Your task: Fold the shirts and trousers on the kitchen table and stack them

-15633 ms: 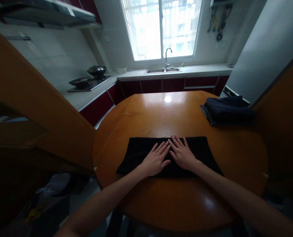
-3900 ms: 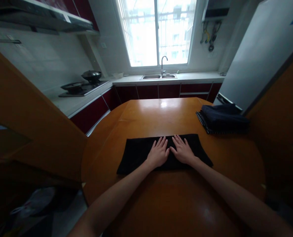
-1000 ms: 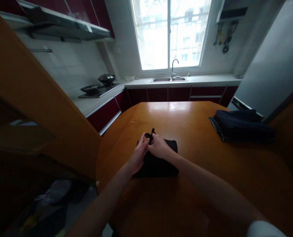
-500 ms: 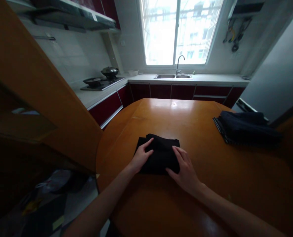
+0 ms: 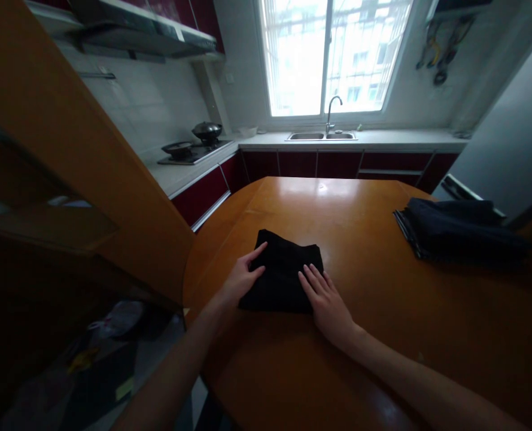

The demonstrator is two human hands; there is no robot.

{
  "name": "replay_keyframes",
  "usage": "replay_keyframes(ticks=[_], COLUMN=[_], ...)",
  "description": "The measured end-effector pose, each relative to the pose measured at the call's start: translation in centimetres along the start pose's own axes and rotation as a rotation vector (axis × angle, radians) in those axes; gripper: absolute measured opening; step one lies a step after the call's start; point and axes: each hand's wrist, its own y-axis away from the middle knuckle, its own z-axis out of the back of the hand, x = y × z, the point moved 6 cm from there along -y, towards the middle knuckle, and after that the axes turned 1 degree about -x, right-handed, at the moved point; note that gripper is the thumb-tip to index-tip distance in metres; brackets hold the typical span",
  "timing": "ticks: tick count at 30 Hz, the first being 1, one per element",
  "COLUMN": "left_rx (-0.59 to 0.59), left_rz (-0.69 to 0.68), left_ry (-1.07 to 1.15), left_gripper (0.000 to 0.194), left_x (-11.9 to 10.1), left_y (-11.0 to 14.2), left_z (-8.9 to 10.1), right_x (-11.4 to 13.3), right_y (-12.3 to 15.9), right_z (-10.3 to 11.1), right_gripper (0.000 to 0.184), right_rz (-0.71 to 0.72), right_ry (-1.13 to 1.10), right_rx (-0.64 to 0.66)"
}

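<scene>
A folded black cloth [image 5: 283, 278], perhaps a garment, lies on the brown wooden table [image 5: 359, 227] in front of me. My left hand [image 5: 239, 280] is at its left edge, thumb and index finger spread apart over the fabric. The other fingers of that hand are mostly hidden. On the right side of the cloth my right hand [image 5: 328, 299] rests palm down with its fingers stretched out, open. Which garment it is cannot be made out.
A stack of folded dark clothes [image 5: 458, 230] sits on the table's right side. Behind the table runs a white counter [image 5: 270, 140] with a double sink [image 5: 322, 136]. To the left are a stove [image 5: 198, 152] and a wooden panel [image 5: 126, 197]; bags lie on the floor.
My right hand has gone from a spread thumb-and-finger hold at the edge to lying flat on the cloth. My left hand has shifted left slightly. The cloth looks flatter, its upper left corner farther out.
</scene>
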Motion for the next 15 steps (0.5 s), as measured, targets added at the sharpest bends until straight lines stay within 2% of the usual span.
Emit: replay_keyframes(ticks=[4,6,12,15], left_rx=[-0.031,-0.034,0.003,0.031], left_rz=[0.147,0.173,0.105,0.114], left_ry=[0.042,0.032,0.086,0.069], left_gripper=[0.075,0.075,0.076,0.080], left_x=[4.1,5.2,4.7,5.1], left_y=[1.6,1.9,1.0,0.5], left_z=[0.8,1.0,1.9,2.2], right_x=[0.3,0.1,-0.3,-0.3], right_y=[-0.1,0.0,0.4,0.5], right_z=[-0.5,-0.4,-0.2,-0.2], right_gripper=[0.092,0.094,0.093,0.097], right_rz=[0.041,0.039,0.049,0.075], right_ry=[-0.057,-0.122,-0.226,-0.262], right_rx=[0.077,0.082,0.050,0.061])
